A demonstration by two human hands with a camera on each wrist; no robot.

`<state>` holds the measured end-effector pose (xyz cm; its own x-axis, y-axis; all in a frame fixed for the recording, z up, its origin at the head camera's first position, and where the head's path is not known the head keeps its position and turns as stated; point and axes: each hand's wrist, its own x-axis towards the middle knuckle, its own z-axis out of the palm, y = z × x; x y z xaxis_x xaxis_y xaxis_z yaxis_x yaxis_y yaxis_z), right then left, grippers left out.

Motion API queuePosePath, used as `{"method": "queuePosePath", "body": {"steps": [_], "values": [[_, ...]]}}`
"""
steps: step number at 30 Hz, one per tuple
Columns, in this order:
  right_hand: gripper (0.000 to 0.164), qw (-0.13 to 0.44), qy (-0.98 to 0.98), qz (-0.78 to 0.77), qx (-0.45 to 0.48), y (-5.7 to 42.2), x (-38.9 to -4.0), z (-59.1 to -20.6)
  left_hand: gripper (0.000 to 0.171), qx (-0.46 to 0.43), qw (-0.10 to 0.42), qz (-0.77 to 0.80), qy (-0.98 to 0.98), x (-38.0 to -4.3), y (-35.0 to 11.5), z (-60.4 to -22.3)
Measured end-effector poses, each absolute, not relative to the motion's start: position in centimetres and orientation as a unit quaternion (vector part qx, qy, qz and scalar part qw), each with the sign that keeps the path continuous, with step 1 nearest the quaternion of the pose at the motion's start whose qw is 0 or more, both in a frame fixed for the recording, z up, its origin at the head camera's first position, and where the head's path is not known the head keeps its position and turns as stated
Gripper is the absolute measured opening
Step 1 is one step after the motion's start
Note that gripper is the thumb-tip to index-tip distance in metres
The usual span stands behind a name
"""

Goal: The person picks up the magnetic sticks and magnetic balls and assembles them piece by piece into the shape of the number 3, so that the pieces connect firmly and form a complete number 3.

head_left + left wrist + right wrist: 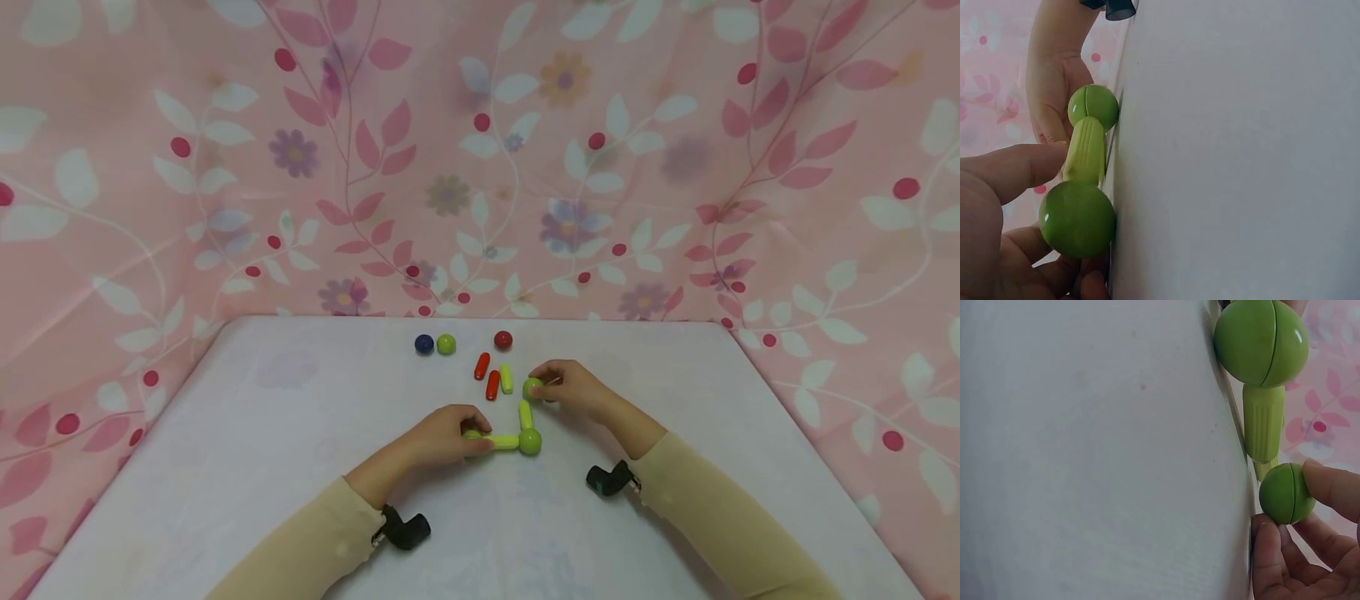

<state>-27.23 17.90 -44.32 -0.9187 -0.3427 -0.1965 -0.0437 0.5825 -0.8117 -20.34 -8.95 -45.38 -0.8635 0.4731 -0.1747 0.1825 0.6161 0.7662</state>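
Observation:
Two light green rods meet at a green corner ball [530,442] on the table, forming an L. My left hand [442,435] grips the green ball [1077,220] at the left end of one rod [505,442], the thumb lying alongside that rod. Between thumb and fingers, my right hand [573,390] pinches another green ball [1286,494]. This ball is just beyond the far tip of the second rod [1264,425]; whether they touch is hard to tell. From the head view, my left fingers partly cover the left ball.
Behind the L lie two red rods [492,385] and a loose light green rod [506,379]. Farther back are a dark blue ball [424,344], a green ball [446,344] and a red ball [503,340]. A pink floral cloth [480,208] hangs behind the white table [337,375].

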Motion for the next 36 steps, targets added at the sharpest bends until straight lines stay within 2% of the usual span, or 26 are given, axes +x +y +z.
{"method": "queuePosePath", "body": {"steps": [10, 21, 36], "values": [[0.032, 0.172, 0.877, -0.438, -0.099, 17.63, -27.39, -44.13, 0.017, 0.216, 0.181, 0.381, 0.881, -20.37, -8.28, -45.31], [0.035, 0.176, 0.876, -0.435, -0.112, 17.46, -27.77, -43.97, 0.015, 0.21, 0.18, 0.379, 0.883, -20.17, -8.03, -45.34], [0.033, 0.206, 0.864, -0.444, -0.122, 17.0, -28.21, -43.71, 0.015, 0.216, 0.174, 0.384, 0.88, -19.88, -8.09, -45.18]]}}
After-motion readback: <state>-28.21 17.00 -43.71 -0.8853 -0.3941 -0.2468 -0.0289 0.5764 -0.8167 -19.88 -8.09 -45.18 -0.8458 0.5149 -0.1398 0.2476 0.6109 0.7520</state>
